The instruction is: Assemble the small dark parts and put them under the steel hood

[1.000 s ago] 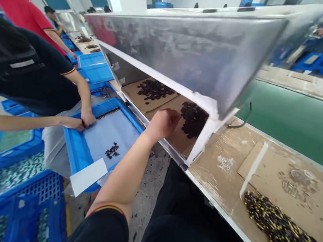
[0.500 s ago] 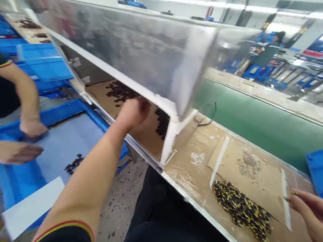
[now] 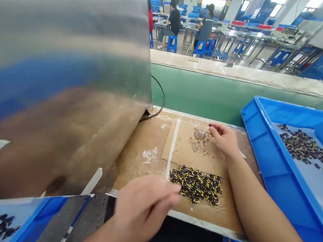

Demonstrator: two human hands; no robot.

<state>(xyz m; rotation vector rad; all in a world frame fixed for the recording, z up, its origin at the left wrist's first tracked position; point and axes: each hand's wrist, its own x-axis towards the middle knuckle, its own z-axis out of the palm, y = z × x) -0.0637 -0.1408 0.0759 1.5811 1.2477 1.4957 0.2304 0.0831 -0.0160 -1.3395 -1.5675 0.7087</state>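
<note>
A pile of small black and yellow pieces (image 3: 198, 185) lies on the cardboard-covered bench (image 3: 139, 158). My left hand (image 3: 148, 208) is at the pile's left edge, blurred, its fingers together; whatever it holds, if anything, cannot be made out. Beyond the pile, my right hand (image 3: 224, 139) pinches a small dark piece (image 3: 210, 125) between thumb and fingertips. Just left of that hand, a small clear round object (image 3: 200, 133) sits among brown stains on the cardboard.
A big metal hood (image 3: 59, 90) fills the left. A blue tray (image 3: 290, 176) with dark pieces stands at the right. Behind the bench runs a green belt (image 3: 198, 89), with a black cable (image 3: 162, 93) near it. Seated people (image 3: 175, 20) are far off.
The view has swung right. My left hand has come out from under the hood to beside the pile. My right hand has moved from the bench's right side to near the clear round object.
</note>
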